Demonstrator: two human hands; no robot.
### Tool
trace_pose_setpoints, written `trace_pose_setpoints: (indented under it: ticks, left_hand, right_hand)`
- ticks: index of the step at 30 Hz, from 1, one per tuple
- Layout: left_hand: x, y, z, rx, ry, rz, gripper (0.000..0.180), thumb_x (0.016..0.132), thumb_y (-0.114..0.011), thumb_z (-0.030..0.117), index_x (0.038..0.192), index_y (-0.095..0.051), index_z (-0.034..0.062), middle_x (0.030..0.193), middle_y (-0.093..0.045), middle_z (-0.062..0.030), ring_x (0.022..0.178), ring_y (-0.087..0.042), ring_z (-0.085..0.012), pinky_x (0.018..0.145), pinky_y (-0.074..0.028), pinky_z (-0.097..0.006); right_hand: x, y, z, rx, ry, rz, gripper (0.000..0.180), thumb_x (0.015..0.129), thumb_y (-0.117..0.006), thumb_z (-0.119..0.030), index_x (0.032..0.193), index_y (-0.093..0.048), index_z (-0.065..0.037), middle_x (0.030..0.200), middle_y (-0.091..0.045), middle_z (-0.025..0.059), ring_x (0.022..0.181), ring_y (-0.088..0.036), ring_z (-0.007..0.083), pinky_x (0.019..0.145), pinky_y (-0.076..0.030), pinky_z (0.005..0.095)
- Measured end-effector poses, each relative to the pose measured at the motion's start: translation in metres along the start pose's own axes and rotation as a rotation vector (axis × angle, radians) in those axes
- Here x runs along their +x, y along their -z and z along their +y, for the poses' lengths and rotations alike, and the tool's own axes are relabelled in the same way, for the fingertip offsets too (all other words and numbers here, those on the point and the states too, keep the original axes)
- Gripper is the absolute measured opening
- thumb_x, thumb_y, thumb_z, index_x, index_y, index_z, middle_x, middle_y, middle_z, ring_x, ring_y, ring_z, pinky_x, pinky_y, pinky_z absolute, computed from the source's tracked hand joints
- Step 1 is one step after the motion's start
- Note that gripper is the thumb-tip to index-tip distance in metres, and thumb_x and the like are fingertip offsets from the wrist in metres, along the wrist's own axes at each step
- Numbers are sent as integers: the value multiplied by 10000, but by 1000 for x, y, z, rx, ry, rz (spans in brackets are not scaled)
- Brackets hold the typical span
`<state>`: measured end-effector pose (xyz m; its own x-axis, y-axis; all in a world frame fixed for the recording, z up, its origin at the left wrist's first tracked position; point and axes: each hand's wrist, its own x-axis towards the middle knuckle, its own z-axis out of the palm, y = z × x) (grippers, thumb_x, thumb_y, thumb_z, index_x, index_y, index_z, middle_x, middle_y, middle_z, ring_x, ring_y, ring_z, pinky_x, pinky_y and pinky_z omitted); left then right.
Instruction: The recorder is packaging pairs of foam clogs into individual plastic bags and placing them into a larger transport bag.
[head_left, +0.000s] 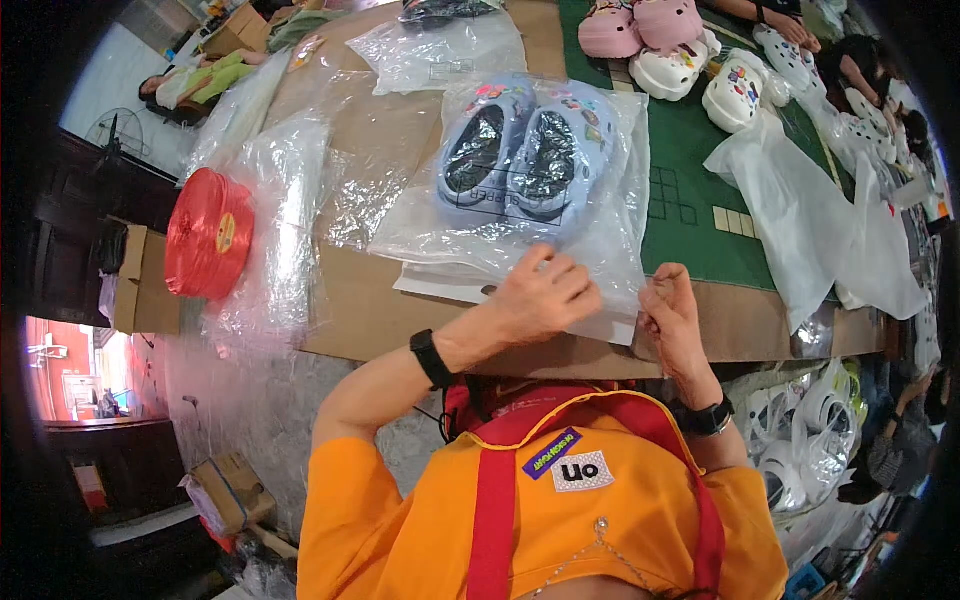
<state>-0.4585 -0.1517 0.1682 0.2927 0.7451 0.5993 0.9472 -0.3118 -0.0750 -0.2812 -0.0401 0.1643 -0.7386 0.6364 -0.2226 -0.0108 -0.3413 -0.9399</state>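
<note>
A pair of light blue clogs [592, 160] with colourful charms lies side by side inside a clear plastic bag [620, 215] on the table before me. My left hand [545, 292] is over the bag's near edge, its fingers curled in on the plastic below the clogs. At the bag's near right corner, my right hand [672, 312] pinches the plastic between bent fingers. A white flap [440, 284] sticks out under the bag's near left side. What lies under my left fingers is partly hidden.
Brown cardboard [340, 322] and a green mat [700, 250] cover the table. A red twine roll [208, 235] and clear bags [285, 200] lie left. Pink clogs [668, 22], white clogs [735, 90] and a loose bag [785, 200] lie right. Other people sit beyond.
</note>
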Motion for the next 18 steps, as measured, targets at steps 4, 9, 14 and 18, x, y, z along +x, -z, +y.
trace_pose_setpoints:
  ticks: [4, 9, 14, 18]
  left_hand:
    - [-40, 22, -32, 50, 93, -118, 185, 677, -543, 157, 851, -573, 101, 793, -535, -24, 785, -533, -190, 717, -390, -353]
    - [-86, 42, -62, 166, 175, -127, 168, 680, -546, 147, 842, -542, 105, 806, -530, -24, 795, -527, -196, 730, -389, -352]
    - [-107, 57, -80, 169, 337, -212, 156, 691, -571, 143, 840, -549, 99, 856, -553, -39, 844, -540, -210, 747, -396, -352]
    - [-86, 66, -86, 102, 425, -123, 197, 789, -558, 189, 941, -568, 65, 966, -553, -99, 940, -511, -279, 801, -391, -373]
  right_hand:
    - [0, 7, -4, 41, -29, -5, 226, 850, -522, -59, 1006, -364, -106, 670, -456, -35, 528, -389, 25, 457, -293, 157]
    - [5, 7, -5, 4, -25, 6, 241, 846, -528, -63, 1016, -364, -109, 663, -462, -36, 532, -405, 24, 455, -294, 155]
    - [9, 8, -9, -42, -39, -19, 258, 842, -524, -55, 1042, -369, -106, 643, -461, -46, 517, -402, 21, 446, -289, 152]
    - [16, 12, -12, -131, -57, 51, 397, 827, -549, -131, 1171, -355, -85, 898, -525, 40, 673, -462, 73, 556, -364, 197]
